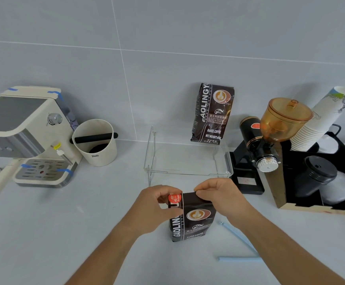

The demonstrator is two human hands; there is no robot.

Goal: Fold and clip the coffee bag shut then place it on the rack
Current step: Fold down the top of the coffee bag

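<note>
A dark brown coffee bag (194,221) stands upright on the counter just in front of me. My left hand (159,204) pinches the bag's top left corner, beside its red round label. My right hand (221,194) grips the folded top edge on the right side. A light blue clip (239,259) lies open on the counter to the right of the bag, partly hidden under my right forearm. The clear acrylic rack (188,171) stands behind the bag, and a second coffee bag (212,114) stands on its far right part, leaning on the wall.
A cream espresso machine (27,136) sits at the left with a white knock box (95,142) beside it. A black grinder with an amber hopper (270,136) stands right of the rack. A black organiser (315,177) holds stacked paper cups and lids at far right.
</note>
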